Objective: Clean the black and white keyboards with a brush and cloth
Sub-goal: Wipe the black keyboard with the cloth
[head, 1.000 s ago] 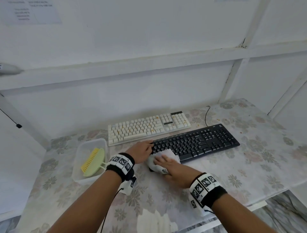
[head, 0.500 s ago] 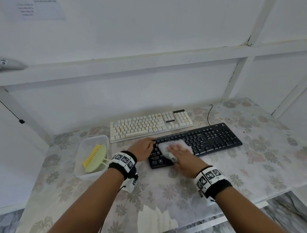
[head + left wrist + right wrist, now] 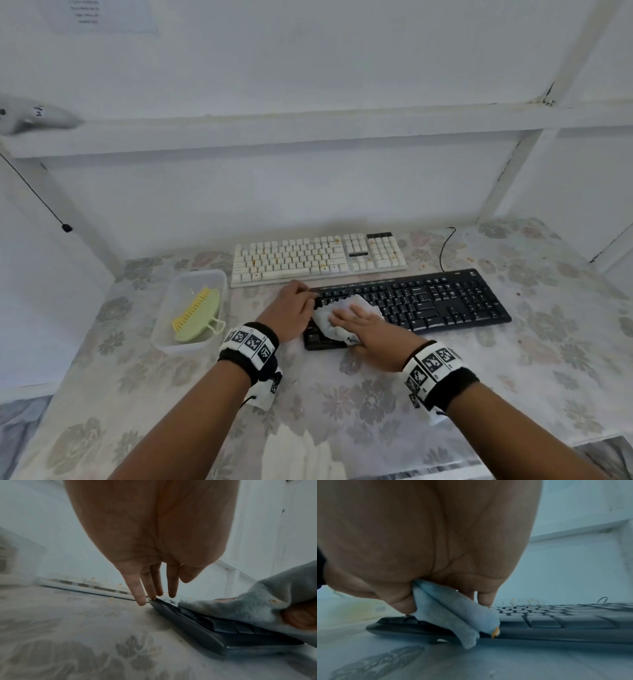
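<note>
Yellow-bristled green brush (image 3: 198, 315) lies in a clear plastic tub (image 3: 171, 339) at the table's (image 3: 342, 394) left. Next, the left hand (image 3: 291, 308), fingers straight, steadies the black keyboard's (image 3: 445, 301) far left corner. Right hand (image 3: 363, 325) presses a soft white cloth (image 3: 329, 318) onto its left keys, thumb pinching a fold. Behind lies the stained white keyboard (image 3: 318, 258). Both keyboards look light and rigid, best braced at an edge.

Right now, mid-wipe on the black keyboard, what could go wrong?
1. The cloth already carries orange crumbs, so the right hand may smear them back onto the black keyboard.
2. The left hand only fingertips its corner; it could slide.
3. The white keyboard shows orange specks; wiping could push debris between keys.
</note>
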